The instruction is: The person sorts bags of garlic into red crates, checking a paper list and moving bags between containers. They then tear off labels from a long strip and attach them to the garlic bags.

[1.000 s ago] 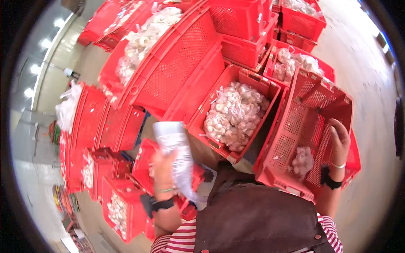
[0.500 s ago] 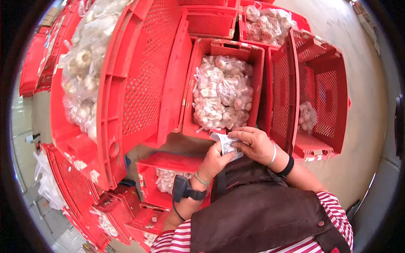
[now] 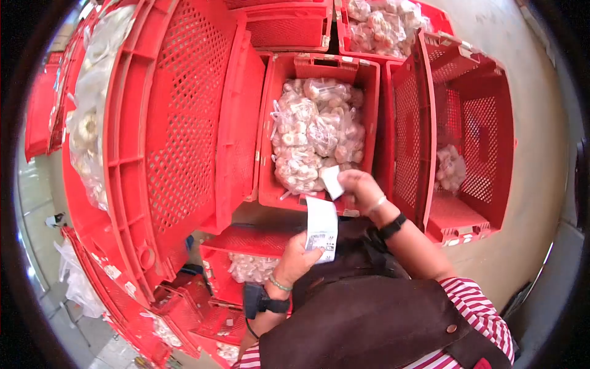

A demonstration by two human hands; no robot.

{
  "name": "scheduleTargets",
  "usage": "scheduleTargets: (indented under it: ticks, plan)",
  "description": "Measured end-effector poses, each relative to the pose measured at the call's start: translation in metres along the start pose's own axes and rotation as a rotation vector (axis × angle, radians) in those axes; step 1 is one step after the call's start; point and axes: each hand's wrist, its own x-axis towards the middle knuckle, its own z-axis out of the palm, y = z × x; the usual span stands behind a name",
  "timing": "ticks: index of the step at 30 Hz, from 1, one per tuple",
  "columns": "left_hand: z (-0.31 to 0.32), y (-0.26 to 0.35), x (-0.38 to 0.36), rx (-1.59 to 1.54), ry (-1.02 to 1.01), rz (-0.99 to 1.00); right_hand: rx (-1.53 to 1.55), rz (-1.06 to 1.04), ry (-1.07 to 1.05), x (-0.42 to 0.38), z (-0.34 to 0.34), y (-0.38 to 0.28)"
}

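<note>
My left hand (image 3: 299, 255) is closed on a strip of printed labels (image 3: 322, 224), thumb across its lower printed end, with the upper part pale and blank. Farther forward and to the right, my right hand (image 3: 361, 187) pinches a single small white label (image 3: 332, 182). That label is apart from the strip and hangs over the near edge of a red crate (image 3: 265, 178). Inside the crate lie several clear plastic bags of garlic (image 3: 316, 132), piled together.
To the right, a red crate (image 3: 473, 227) on its side holds one bag of garlic (image 3: 450, 169). A tall red crate (image 3: 184, 117) stands at left, with bagged garlic (image 3: 89, 129) beyond. More garlic bags (image 3: 384, 27) fill a crate at the back; another crate of garlic (image 3: 252, 267) is low near my left wrist.
My hands were together at the labels and are now apart. The right has moved forward with one label in its fingers; the left keeps the strip, now more fully visible.
</note>
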Motion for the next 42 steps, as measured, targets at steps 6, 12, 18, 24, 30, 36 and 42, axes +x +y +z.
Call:
scheduleTargets:
  ticks: [6,12,18,24,30,36,42]
  plan:
    - [-0.006,-0.034,-0.009,-0.107,0.002,-0.244,0.346,-0.194,0.569,0.093,-0.034,0.034]
    - [-0.054,-0.057,0.011,-0.184,-0.014,-0.35,-1.02,-0.641,0.838,0.156,-0.066,0.042]
    - [-0.103,-0.064,0.018,-0.112,0.148,-0.396,-1.028,-0.884,0.763,0.231,-0.063,0.029]
    - [-0.125,-0.071,0.017,-0.15,0.214,-0.497,-1.746,-0.729,0.684,0.249,-0.065,0.095]
    - [-0.125,-0.059,0.019,-0.154,0.17,-0.551,-1.855,-0.718,0.599,0.265,-0.086,0.088]
    - [-0.12,-0.069,0.005,-0.089,0.102,-0.505,-1.7,-0.377,0.425,0.263,-0.083,0.063]
    - [-0.097,-0.059,-0.014,-0.023,-0.005,-0.509,-1.571,-0.33,0.435,0.272,-0.083,0.042]
